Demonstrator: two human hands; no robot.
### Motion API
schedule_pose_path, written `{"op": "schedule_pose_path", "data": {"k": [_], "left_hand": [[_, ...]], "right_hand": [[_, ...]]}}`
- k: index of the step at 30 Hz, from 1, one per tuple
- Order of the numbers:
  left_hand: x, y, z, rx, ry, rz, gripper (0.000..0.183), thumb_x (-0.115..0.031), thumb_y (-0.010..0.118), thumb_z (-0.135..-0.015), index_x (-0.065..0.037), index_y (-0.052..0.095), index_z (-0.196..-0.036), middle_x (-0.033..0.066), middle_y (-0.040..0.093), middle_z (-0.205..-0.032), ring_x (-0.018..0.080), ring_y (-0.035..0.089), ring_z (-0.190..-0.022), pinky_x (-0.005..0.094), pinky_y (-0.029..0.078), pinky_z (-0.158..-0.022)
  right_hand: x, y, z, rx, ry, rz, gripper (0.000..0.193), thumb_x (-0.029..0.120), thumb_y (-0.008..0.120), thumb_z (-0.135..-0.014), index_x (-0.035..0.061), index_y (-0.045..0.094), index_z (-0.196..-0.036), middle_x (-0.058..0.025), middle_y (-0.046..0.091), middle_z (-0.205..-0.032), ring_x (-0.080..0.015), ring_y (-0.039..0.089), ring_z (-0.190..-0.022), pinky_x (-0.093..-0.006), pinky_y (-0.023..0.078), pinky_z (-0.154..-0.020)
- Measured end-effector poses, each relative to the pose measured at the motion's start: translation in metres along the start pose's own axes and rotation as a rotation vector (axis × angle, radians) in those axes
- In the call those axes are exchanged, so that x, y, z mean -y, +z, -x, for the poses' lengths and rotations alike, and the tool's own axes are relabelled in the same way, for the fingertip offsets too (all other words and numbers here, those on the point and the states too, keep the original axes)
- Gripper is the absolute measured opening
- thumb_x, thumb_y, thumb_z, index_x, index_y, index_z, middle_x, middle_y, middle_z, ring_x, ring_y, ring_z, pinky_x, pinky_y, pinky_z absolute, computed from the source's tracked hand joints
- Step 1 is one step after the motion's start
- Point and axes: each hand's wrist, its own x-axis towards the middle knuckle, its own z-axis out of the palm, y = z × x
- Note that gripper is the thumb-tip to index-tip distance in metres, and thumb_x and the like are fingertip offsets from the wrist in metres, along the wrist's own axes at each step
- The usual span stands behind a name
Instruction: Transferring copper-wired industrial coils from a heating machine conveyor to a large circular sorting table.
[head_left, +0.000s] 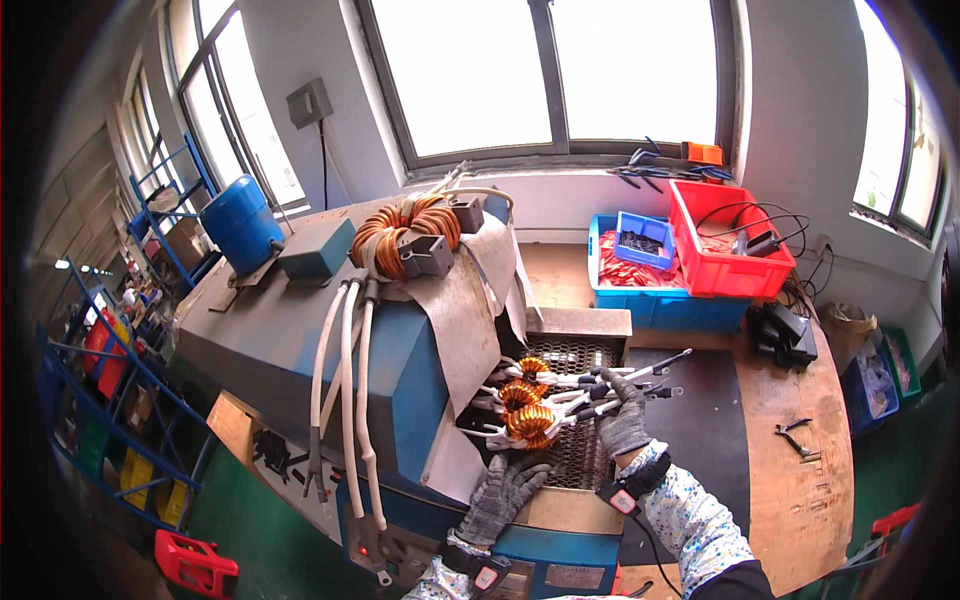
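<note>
Three copper-wound toroid coils with white-sleeved leads lie in a row on a metal mesh belt (580,470), at the mouth of a blue-grey machine (395,375). The nearest is the front coil (531,427); behind it are the middle coil (518,396) and the far coil (534,371). My left hand (500,497), in a grey glove, lies with its fingers outstretched just in front of the front coil. My right hand (624,425), gloved too, is closed around the white leads (598,407) on the coils' right; their lugged ends point right over a black mat (700,430).
On the machine top rest a large copper coil (405,240) with hanging white cables (347,370). Red bin (735,240) and blue bin (640,300) stand at the back right. Black blocks (782,335) and pliers (795,437) lie on the wooden table (800,500).
</note>
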Motion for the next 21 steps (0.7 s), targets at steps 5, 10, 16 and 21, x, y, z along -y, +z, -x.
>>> {"op": "schedule_pose_path", "data": {"k": [5, 10, 16, 21], "left_hand": [[0.004, -0.007, -0.002, -0.007, -0.012, -0.011, 0.064, -0.046, 0.040, -0.090, -0.006, 0.019, -0.136, 0.0248, 0.036, -0.126, 0.0368, 0.040, -0.118, 0.0428, 0.034, -0.102], [0.006, -0.012, -0.006, -0.006, -0.034, 0.031, 0.056, -0.041, 0.038, -0.092, -0.003, 0.026, -0.131, 0.0226, 0.042, -0.120, 0.0340, 0.045, -0.113, 0.0405, 0.039, -0.098], [0.005, -0.016, -0.008, 0.000, -0.038, -0.066, 0.059, -0.042, 0.042, -0.091, -0.002, 0.027, -0.131, 0.0215, 0.043, -0.120, 0.0312, 0.046, -0.112, 0.0391, 0.040, -0.098], [0.008, -0.013, -0.002, 0.045, -0.019, -0.073, 0.058, -0.041, 0.040, -0.092, -0.001, 0.027, -0.132, 0.0220, 0.042, -0.123, 0.0315, 0.047, -0.111, 0.0387, 0.041, -0.096]], "right_hand": [[0.000, -0.014, -0.007, 0.025, -0.024, 0.086, 0.022, 0.014, 0.058, -0.078, -0.0018, 0.059, -0.093, -0.0129, 0.064, -0.083, -0.0214, 0.063, -0.075, -0.0313, 0.052, -0.055], [0.006, -0.018, -0.009, -0.002, 0.017, 0.039, 0.021, 0.013, 0.059, -0.078, -0.0015, 0.060, -0.093, -0.0124, 0.062, -0.077, -0.0232, 0.062, -0.071, -0.0356, 0.054, -0.065], [0.006, -0.022, -0.010, 0.005, -0.009, 0.066, 0.023, 0.017, 0.060, -0.078, -0.0009, 0.060, -0.093, -0.0133, 0.063, -0.079, -0.0232, 0.062, -0.069, -0.0354, 0.054, -0.060], [0.009, -0.035, -0.015, -0.012, -0.021, 0.054, 0.024, 0.018, 0.060, -0.078, -0.0010, 0.060, -0.093, -0.0142, 0.064, -0.080, -0.0225, 0.063, -0.069, -0.0329, 0.053, -0.052]]}}
